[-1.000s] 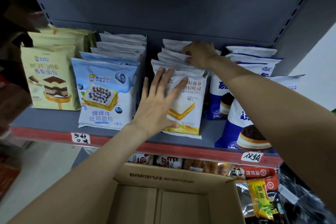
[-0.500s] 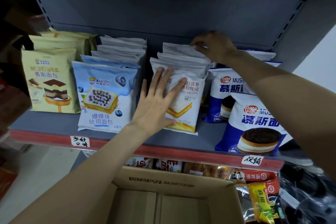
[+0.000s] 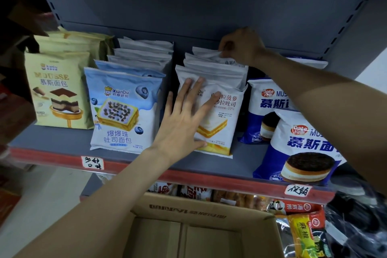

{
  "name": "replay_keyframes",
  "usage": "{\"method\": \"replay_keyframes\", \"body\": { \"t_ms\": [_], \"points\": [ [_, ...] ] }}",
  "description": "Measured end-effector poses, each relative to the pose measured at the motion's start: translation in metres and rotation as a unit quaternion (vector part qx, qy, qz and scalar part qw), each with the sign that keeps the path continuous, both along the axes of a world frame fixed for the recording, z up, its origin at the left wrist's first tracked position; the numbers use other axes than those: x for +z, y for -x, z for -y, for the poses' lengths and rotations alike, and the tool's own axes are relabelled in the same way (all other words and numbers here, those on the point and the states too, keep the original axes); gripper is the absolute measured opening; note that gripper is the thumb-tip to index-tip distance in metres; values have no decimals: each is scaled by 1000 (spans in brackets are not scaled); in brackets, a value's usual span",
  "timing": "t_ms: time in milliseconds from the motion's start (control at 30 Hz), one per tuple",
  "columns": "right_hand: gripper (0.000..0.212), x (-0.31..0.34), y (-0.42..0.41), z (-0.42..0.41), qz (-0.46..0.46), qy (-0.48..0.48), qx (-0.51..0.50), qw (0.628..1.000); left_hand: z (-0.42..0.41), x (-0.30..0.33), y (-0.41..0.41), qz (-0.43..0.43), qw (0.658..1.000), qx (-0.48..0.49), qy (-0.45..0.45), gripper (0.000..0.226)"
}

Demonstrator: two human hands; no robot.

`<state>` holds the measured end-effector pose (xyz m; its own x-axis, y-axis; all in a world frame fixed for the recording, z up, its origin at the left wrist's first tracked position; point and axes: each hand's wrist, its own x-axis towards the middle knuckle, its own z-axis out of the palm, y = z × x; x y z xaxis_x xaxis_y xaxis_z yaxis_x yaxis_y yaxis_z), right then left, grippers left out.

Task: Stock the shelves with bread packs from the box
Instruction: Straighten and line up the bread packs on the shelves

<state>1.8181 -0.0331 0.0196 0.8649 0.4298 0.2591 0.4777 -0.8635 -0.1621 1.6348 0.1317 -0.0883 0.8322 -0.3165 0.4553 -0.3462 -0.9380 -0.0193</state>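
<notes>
A row of white bread packs with a yellow toast picture stands on the grey shelf (image 3: 247,161). My left hand (image 3: 184,123) lies flat, fingers spread, against the front white pack (image 3: 222,119). My right hand (image 3: 240,46) reaches over the row and pinches the top edge of the rearmost white pack (image 3: 206,53). Below the shelf the cardboard box (image 3: 188,211) stands open, and its visible bottom is bare.
Blue blueberry toast packs (image 3: 123,109) and beige mousse packs (image 3: 58,90) fill the shelf's left part. Dark blue mousse packs (image 3: 301,144) stand on the right, the front one near the red shelf edge. Snack bags (image 3: 303,230) hang on the lower level beside the box.
My right hand moved from the middle of the white row up and back to the rearmost pack and pinched its top. My left hand stayed pressed on the front pack.
</notes>
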Motion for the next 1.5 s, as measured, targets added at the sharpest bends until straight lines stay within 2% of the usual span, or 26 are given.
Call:
{"method": "replay_keyframes", "body": {
  "t_ms": [267, 400, 533, 700, 933, 1067, 1167, 1300, 1433, 1500],
  "points": [
    [21, -3, -4, -10, -8, -3, -34, 999, -3, -6, 4, 6, 999, 5, 42, 123],
    [21, 3, -6, -9, 44, 58, -21, 997, -3, -2, 6, -57, 982, -19, 179, 123],
    [22, -3, -3, -14, -24, 59, 2, 998, 0, 7, 8, -112, 959, -7, 261, 129],
    [27, -4, -2, -16, -48, 61, -1, 997, -1, 7, 0, -141, 955, 27, 261, 135],
    [23, 2, 7, -19, 40, -9, -8, 999, -4, 3, 4, -106, 968, 14, 228, 124],
    [31, 6, 6, -28, 17, 26, 34, 999, -5, 3, 3, -95, 972, 21, 215, 122],
    [23, 9, 4, -18, 63, 74, 18, 995, -5, 2, 3, -97, 972, 21, 214, 121],
    [21, 10, 10, -11, 33, 70, 0, 997, -5, 1, 4, -116, 963, 16, 243, 121],
    [19, 11, 23, -11, 119, 58, 24, 991, -5, 1, 4, -134, 958, 17, 254, 123],
    [18, 10, 28, -10, 65, 72, 41, 994, -4, 1, 4, -138, 960, 20, 243, 122]
  ]
}}
